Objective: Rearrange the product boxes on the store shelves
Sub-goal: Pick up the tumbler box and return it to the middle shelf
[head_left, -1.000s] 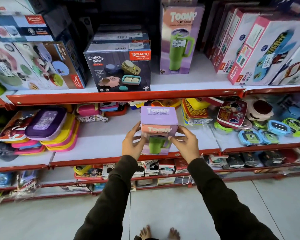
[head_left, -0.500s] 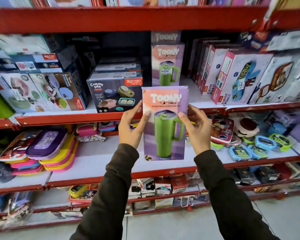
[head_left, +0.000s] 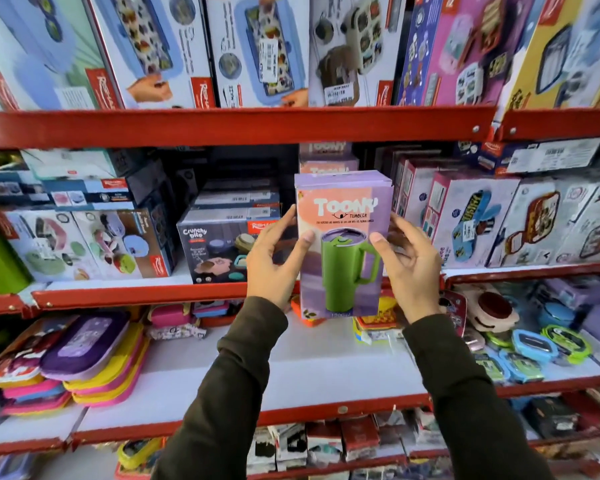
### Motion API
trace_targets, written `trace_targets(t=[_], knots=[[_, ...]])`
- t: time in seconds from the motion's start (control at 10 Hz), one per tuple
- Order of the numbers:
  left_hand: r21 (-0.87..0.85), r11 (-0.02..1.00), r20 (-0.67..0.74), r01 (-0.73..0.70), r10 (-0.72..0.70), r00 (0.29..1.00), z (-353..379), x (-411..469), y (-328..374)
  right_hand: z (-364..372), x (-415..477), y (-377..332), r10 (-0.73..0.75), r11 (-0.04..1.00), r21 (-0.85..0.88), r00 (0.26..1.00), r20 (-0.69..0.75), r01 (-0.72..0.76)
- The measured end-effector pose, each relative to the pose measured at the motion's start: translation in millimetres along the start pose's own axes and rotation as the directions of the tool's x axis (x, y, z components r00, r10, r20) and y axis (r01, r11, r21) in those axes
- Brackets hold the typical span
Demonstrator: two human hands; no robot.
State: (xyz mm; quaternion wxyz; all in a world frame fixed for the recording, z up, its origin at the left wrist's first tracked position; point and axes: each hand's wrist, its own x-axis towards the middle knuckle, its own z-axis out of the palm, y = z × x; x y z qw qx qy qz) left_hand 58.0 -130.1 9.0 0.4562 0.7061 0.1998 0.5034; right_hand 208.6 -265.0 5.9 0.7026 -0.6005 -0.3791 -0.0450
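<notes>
I hold a purple and pink Toony tumbler box (head_left: 343,216) upright in both hands, in front of the middle shelf (head_left: 136,294). It shows a green mug with a handle. My left hand (head_left: 274,258) grips its left side and my right hand (head_left: 409,265) grips its right side, thumbs on the front face. Directly behind it, more Toony boxes (head_left: 326,161) stand stacked on the middle shelf. The held box's bottom edge hangs below that shelf's red lip.
A dark Crunchy Bite box (head_left: 215,247) stands just left of the held box, white and pink lunch box cartons (head_left: 465,220) just right. Large boxes fill the top shelf (head_left: 236,124). Flat lunch boxes (head_left: 84,358) and small containers (head_left: 534,348) lie on the lower shelf.
Both hands have lifted the Toony box from the lower shelf up to the middle shelf's level and tipped it upright. My view has swung upward, bringing the top shelf into sight.
</notes>
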Motion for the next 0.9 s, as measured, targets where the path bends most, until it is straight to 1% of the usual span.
trace_targets(t=[0.1, 0.2, 0.3, 0.4, 0.5, 0.7, 0.8, 0.9], knots=[[0.036, 0.999, 0.019, -0.035, 0.034, 0.999, 14, 27, 6, 0, 29, 4, 0.021, 0.999, -0.029, 1.000, 0.009, -0.020], [0.089, 0.996, 0.046, -0.011, 0.007, 0.999, 30, 49, -3, 5, 52, 17, 0.041, 0.995, -0.096, 0.998, 0.044, -0.037], [0.148, 0.986, 0.038, 0.073, -0.079, 0.996, 45, 67, -23, 15, 65, 29, 0.077, 0.988, -0.138, 0.994, 0.075, -0.066], [0.210, 0.968, 0.033, 0.140, -0.150, 0.988, 51, 72, -26, 24, 69, 42, 0.102, 0.980, -0.182, 0.991, 0.080, -0.086], [0.262, 0.950, 0.013, 0.169, -0.178, 0.984, 55, 74, -23, 28, 70, 51, 0.110, 0.975, -0.202, 0.991, 0.070, -0.094], [0.286, 0.942, -0.006, 0.175, -0.181, 0.983, 60, 79, -24, 31, 75, 57, 0.145, 0.968, -0.213, 0.988, 0.049, -0.131], [0.268, 0.945, -0.013, 0.185, -0.189, 0.982, 61, 79, -25, 32, 74, 62, 0.155, 0.968, -0.206, 0.986, 0.056, -0.141], [0.227, 0.959, -0.057, 0.171, -0.162, 0.985, 62, 74, -22, 31, 73, 59, 0.125, 0.971, -0.207, 0.992, 0.024, -0.118]])
